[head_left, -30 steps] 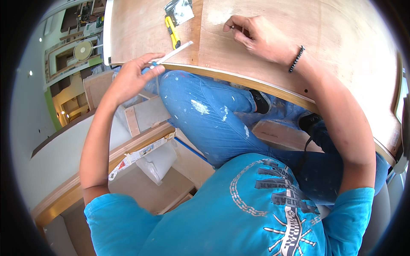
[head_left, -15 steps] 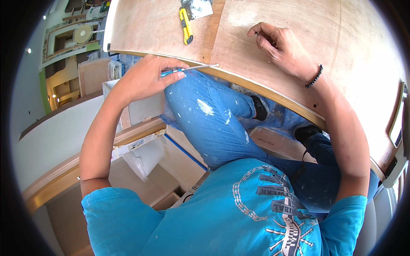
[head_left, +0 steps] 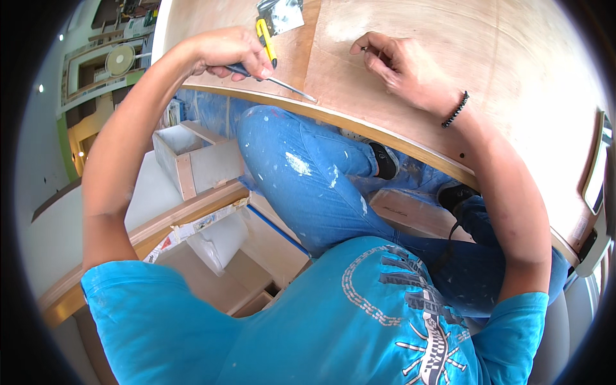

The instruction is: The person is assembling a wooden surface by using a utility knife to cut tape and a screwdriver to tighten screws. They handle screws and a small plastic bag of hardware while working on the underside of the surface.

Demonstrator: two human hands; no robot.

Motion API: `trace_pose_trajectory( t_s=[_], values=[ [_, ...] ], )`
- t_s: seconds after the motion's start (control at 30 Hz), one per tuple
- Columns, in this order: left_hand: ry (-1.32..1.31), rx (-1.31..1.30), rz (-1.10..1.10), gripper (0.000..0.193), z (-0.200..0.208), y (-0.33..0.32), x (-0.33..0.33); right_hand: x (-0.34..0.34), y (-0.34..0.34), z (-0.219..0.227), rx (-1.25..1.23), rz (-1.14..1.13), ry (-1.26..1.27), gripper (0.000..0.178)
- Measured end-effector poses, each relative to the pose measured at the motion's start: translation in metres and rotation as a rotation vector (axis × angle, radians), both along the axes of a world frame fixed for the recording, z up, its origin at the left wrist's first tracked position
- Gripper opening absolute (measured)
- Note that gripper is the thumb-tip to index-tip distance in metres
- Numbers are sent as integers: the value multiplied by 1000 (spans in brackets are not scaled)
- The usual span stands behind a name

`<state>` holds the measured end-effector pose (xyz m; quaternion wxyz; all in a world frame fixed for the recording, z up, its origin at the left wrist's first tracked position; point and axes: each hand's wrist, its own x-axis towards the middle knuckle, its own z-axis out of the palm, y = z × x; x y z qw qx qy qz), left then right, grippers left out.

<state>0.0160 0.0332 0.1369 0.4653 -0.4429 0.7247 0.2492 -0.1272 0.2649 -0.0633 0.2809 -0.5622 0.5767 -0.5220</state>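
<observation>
My left hand (head_left: 232, 51) is closed around the dark blue handle of a screwdriver (head_left: 290, 87). The metal shaft slants down to the right, its tip at the near edge of a pale wooden panel (head_left: 398, 19), by a darker strip. A yellow utility knife (head_left: 265, 42) lies just beyond the fingers of that hand, partly behind them. Further right, my right hand (head_left: 410, 70) rests over the panel with thumb and forefinger curled together. Something small and dark shows between those fingertips, too small to name. A black beaded bracelet circles that wrist.
A small clear plastic bag (head_left: 282, 14) lies beyond the knife. The panel's wooden edge (head_left: 385, 142) runs above my bent, paint-spotted knee (head_left: 282, 154). To the left stand an open box (head_left: 183, 149) and a wooden cabinet frame (head_left: 192, 215). Blue sheeting covers the floor.
My left hand has swung up and left over the panel, so the screwdriver slants more steeply, its tip staying near the edge. The right hand keeps its pose; the view has shifted slightly.
</observation>
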Motion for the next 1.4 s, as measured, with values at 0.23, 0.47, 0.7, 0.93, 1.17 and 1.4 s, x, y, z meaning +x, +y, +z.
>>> trace_pose_trajectory(
  t_s=[0.23, 0.47, 0.7, 0.93, 1.17, 1.4],
  values=[
    [574, -258, -1329, 12, -5, 120, -13, -3, 8, 5, 7, -4, -18, 23],
    [268, -390, -644, 14, 14, 113, 45, -7, 10, 4, 34, 10, -12, 25],
    [-28, -37, 177, 19, 10, 20, 28, 0, -2, -8, -98, -61, 20, 24],
    [455, -209, -1610, 14, -2, 124, 27, -3, 5, -5, -80, -14, -12, 23],
    [328, -530, -1068, 29, 55, 57, 44, -5, 4, -6, -90, -11, -34, 22],
    [885, -366, -138, 38, -80, 15, 21, -7, 7, 5, -77, -76, -64, 20]
  ],
)
